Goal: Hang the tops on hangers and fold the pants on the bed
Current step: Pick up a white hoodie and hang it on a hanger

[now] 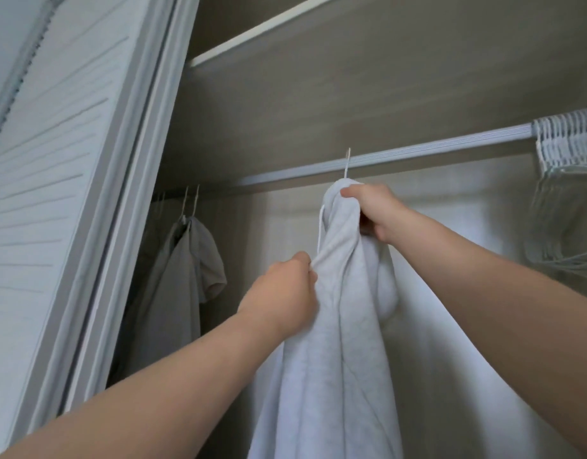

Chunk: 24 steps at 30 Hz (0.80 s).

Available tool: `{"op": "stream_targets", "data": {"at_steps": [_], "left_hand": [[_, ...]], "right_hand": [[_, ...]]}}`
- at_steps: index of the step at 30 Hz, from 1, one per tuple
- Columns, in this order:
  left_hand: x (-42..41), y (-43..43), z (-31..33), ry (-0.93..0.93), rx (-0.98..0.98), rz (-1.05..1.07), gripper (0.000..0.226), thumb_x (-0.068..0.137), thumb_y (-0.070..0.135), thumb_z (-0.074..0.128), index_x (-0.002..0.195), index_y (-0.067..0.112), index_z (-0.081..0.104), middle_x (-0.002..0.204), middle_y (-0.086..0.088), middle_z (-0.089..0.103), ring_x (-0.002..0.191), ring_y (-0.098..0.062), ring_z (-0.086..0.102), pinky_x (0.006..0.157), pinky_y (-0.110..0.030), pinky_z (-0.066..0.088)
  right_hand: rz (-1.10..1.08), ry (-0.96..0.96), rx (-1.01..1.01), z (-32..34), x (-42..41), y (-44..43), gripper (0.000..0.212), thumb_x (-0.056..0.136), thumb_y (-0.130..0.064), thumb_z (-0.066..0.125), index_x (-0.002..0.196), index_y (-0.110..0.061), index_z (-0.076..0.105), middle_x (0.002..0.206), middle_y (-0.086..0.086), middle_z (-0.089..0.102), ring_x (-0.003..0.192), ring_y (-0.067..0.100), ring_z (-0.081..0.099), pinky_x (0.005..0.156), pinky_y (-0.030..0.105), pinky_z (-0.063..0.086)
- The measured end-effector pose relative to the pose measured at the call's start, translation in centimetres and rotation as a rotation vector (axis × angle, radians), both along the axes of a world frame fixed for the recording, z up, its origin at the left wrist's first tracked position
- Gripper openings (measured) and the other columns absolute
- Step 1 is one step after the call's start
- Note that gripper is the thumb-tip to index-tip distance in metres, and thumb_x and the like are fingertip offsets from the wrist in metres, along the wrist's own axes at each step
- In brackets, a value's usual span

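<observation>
Closet (351, 104), seen from below: beige back wall, one shelf (252, 38) high above both hands, one ribbed metal rod (418, 155) running across just above the right hand.

Item 1. White top (345, 326): soft, thick fabric, hanging long between the two forearms and out of the lower edge of view. Its upper end is bunched under the rod. A thin white cord (319, 226) dangles down its near edge, between the two hands.

Item 2. Hook (347, 165): thin white wire, rising from the bunched top directly above the right hand and crossing the rod. Whether it sits over the rod cannot be told.

Item 3. Right hand (375, 210): raised, fingers curled round the bunched upper end of the white top, thumb pressed on the fabric at the base of the hook.

Item 4. Left hand (282, 293): lower than the right and to its left, fingers closed, pinching a fold of the white top at its left edge.

Item 5. Grey tops (186, 276): at least two, on thin hooks on the rod, well to the left of the left hand, one short sleeve turned outward.

Item 6. Spare hangers (567, 144): white, packed together on the rod, far to the right of the right hand, their lower parts blurred.

Item 7. Door (53, 160): white, slatted, standing beyond the grey tops at the far left of the left hand.
</observation>
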<state>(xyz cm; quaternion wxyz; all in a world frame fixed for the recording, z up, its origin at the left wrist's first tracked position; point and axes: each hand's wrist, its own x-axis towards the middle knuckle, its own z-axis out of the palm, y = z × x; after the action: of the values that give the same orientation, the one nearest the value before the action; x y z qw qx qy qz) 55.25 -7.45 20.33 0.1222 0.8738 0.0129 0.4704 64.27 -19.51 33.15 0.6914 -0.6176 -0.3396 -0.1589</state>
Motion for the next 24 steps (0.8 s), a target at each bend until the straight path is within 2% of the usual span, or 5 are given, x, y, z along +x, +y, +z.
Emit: {"op": "stream_targets", "data": {"at_steps": [6,9,13,15,24], "left_hand": [[-0.4,0.8,-2.2,-0.046,-0.287,-0.126,0.027,0.106,0.026,0.039,0.084,0.012,0.043,0.077,-0.005,0.050,0.075,-0.031,0.050,0.071,-0.040,0.043],[-1.3,0.4,-2.9,-0.116,-0.324,-0.186,0.033,0.106,0.035,0.039,0.077,0.018,0.037,0.069,0.001,0.046,0.063,-0.018,0.042,0.062,-0.037,0.037],[-3.2,0.5,-4.3,-0.050,-0.190,-0.160,0.047,0.090,0.069,0.047,0.079,0.026,0.031,0.063,0.006,0.043,0.057,-0.025,0.043,0.053,-0.036,0.031],[-3.8,1.2,-4.8,0.037,-0.061,-0.054,0.057,0.079,0.080,0.053,0.084,0.028,0.030,0.065,0.005,0.047,0.056,-0.021,0.044,0.050,-0.036,0.031],[-4.0,6.0,-5.0,0.182,0.024,0.266,0.031,0.089,0.031,0.058,0.103,0.025,0.031,0.089,0.002,0.055,0.075,-0.024,0.061,0.069,-0.044,0.057]], "right_hand": [[0.061,0.077,-0.047,-1.7,-0.2,1.3,0.023,0.094,-0.019,0.063,0.116,-0.012,0.056,0.075,0.005,0.060,0.059,0.016,0.060,0.037,0.020,0.047],[0.054,0.031,-0.135,-2.4,-1.7,1.4,0.013,0.091,-0.024,0.066,0.091,-0.016,0.056,0.060,0.002,0.051,0.044,0.014,0.052,0.037,0.019,0.042],[-0.343,-0.387,-0.456,-4.0,-3.7,1.8,0.047,0.075,-0.037,0.068,0.104,-0.004,0.053,0.082,0.008,0.059,0.070,0.027,0.060,0.056,0.029,0.046],[-0.542,-0.562,-0.504,-4.9,-4.6,2.1,0.041,0.085,-0.030,0.064,0.108,-0.005,0.041,0.096,0.008,0.052,0.085,0.027,0.053,0.070,0.032,0.042],[-0.210,-0.460,-0.240,-6.4,-1.4,7.3,0.031,0.082,-0.010,0.058,0.109,0.006,0.058,0.093,0.027,0.064,0.083,0.035,0.060,0.067,0.038,0.044]]}}
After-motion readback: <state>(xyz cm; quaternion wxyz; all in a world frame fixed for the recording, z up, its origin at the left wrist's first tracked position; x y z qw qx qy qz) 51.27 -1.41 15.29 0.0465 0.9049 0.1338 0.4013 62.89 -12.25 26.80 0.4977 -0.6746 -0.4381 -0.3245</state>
